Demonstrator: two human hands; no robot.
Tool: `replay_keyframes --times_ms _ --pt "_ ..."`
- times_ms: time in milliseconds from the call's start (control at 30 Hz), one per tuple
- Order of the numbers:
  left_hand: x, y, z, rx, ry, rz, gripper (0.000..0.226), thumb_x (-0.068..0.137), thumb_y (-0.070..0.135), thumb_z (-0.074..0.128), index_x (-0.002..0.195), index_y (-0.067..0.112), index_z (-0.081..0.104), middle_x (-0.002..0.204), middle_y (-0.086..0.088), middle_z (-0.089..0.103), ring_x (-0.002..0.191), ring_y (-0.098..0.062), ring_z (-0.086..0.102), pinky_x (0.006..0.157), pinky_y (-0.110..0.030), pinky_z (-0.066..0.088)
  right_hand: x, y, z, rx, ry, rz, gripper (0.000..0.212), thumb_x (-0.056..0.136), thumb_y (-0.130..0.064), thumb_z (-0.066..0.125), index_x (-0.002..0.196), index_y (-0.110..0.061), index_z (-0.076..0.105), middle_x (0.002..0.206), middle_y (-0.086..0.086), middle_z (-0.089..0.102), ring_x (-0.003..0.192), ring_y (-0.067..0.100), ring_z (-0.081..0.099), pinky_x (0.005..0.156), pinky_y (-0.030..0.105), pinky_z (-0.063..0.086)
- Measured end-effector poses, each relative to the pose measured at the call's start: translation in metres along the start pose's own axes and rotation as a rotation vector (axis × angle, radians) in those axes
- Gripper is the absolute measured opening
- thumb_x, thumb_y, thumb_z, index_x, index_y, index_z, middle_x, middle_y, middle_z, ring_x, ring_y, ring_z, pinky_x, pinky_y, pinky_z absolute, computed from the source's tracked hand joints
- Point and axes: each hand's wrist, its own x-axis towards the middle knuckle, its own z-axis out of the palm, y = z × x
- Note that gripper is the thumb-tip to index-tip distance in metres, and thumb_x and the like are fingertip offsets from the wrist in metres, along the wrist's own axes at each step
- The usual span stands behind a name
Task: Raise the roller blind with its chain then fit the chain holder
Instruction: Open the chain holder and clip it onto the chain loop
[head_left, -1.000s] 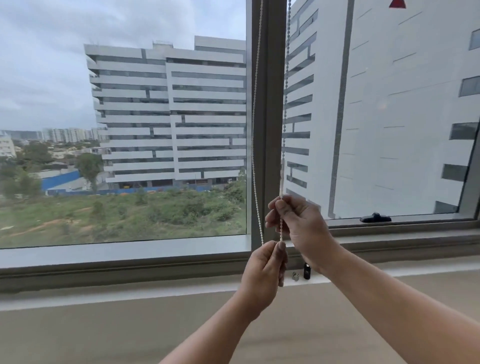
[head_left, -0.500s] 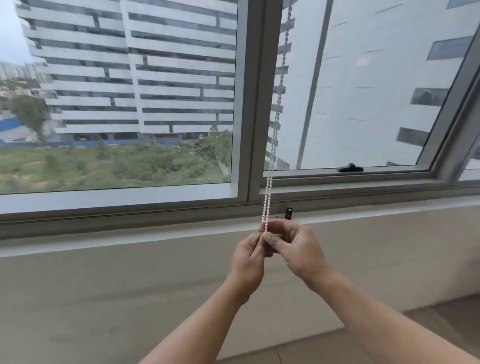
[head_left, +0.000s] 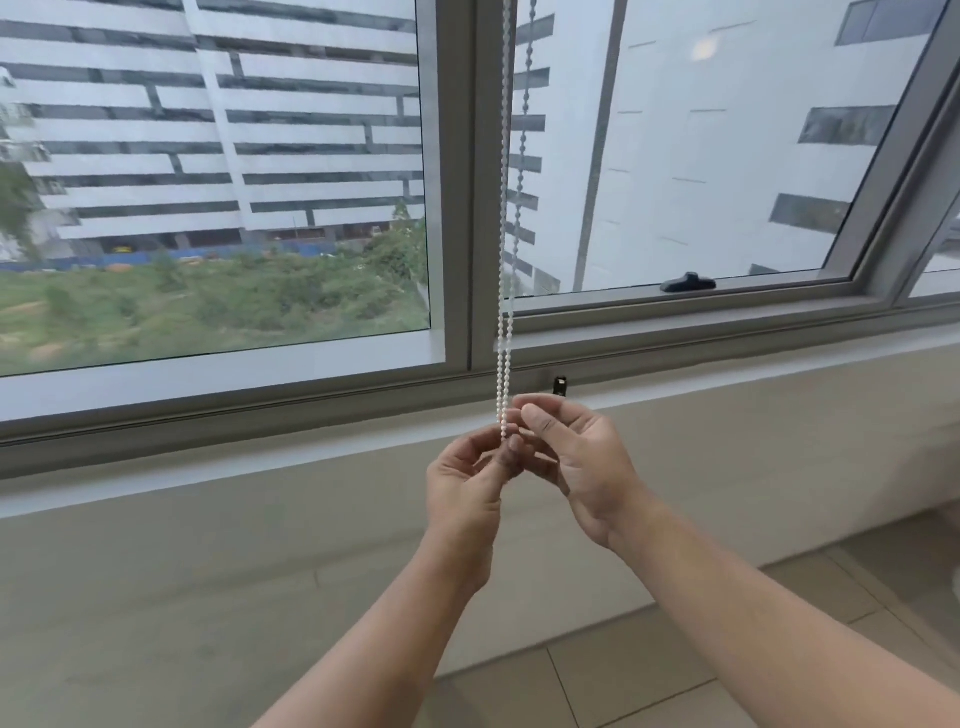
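With the blind out of view, your left hand (head_left: 467, 480) and right hand (head_left: 576, 457) both pinch the white beaded chain (head_left: 503, 332) at its bottom loop, so next reach for the small black chain holder (head_left: 560, 386) on the sill.

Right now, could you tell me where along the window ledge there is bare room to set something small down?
The window ledge is bare all along the left, from the picture's edge up to the bead chain. To the right, past the small black clip, it is bare too. The crowded spot is the middle, where the left hand and right hand grip the chain's lower end.
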Motion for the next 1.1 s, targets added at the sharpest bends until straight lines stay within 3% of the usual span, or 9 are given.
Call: replay_keyframes --times_ms 100,267,467,700,833,967,1100 --pt "0.017 -0.009 0.004 -0.009 0.070 0.078 0.013 0.071 0.010 0.078 0.083 0.016 0.080 0.086 -0.001 0.078 0.085 -0.010 0.071 0.079 -0.016 0.052 0.027 0.008 -0.021 -0.074 0.027 0.081 0.007 0.091 -0.023 0.065 0.096 -0.019 0.069 0.090 -0.001 0.077 0.080 0.013 0.072 0.068 0.027 0.049" --pt "0.048 -0.033 0.014 -0.062 0.238 0.015 0.013 0.069 0.011 0.079 0.075 0.022 0.079 0.079 0.006 0.076 0.076 -0.006 0.068 0.075 -0.020 0.051 0.084 0.026 -0.066 -0.204 0.093 0.187 0.006 0.090 -0.024 0.065 0.087 -0.022 0.070 0.084 -0.004 0.077 0.074 0.010 0.071 0.067 0.028 0.049" --pt "0.073 -0.060 0.020 -0.022 0.382 -0.009 0.014 0.069 0.011 0.079 0.078 0.022 0.079 0.074 0.009 0.072 0.073 -0.005 0.065 0.073 -0.020 0.052 0.151 0.059 -0.130 -0.272 0.250 0.310 0.004 0.087 -0.018 0.067 0.084 -0.021 0.068 0.084 -0.001 0.074 0.071 0.012 0.067 0.062 0.026 0.049" --pt "0.092 -0.074 0.019 0.118 0.481 -0.054 0.013 0.077 0.009 0.079 0.078 0.022 0.078 0.073 0.010 0.071 0.071 -0.007 0.062 0.071 -0.022 0.049 0.200 0.100 -0.162 -0.354 0.359 0.315 0.010 0.082 -0.012 0.071 0.079 -0.019 0.066 0.077 0.001 0.066 0.063 0.013 0.061 0.057 0.026 0.047" --pt "0.108 -0.085 0.011 0.241 0.421 -0.101 0.016 0.077 0.006 0.080 0.086 0.018 0.075 0.075 0.006 0.068 0.065 -0.002 0.061 0.065 -0.015 0.049 0.222 0.115 -0.169 -0.466 0.418 0.254 0.018 0.077 -0.014 0.076 0.090 -0.021 0.064 0.088 -0.002 0.069 0.080 0.019 0.065 0.073 0.030 0.050" --pt "0.125 -0.104 -0.001 0.577 0.332 -0.265 0.021 0.074 0.009 0.084 0.089 0.020 0.073 0.084 0.003 0.065 0.067 -0.006 0.058 0.063 -0.012 0.048 0.237 0.120 -0.174 -0.583 0.447 0.223 0.034 0.072 -0.016 0.079 0.100 -0.023 0.061 0.097 -0.004 0.066 0.090 0.017 0.063 0.075 0.028 0.045" --pt "0.150 -0.119 -0.019 0.800 0.288 -0.275 0.017 0.078 0.018 0.082 0.084 0.026 0.069 0.082 0.006 0.063 0.066 -0.008 0.057 0.058 -0.012 0.047 0.253 0.121 -0.175 -0.736 0.402 0.159 0.046 0.074 -0.018 0.079 0.115 -0.021 0.060 0.106 -0.007 0.063 0.097 0.016 0.058 0.077 0.027 0.041"
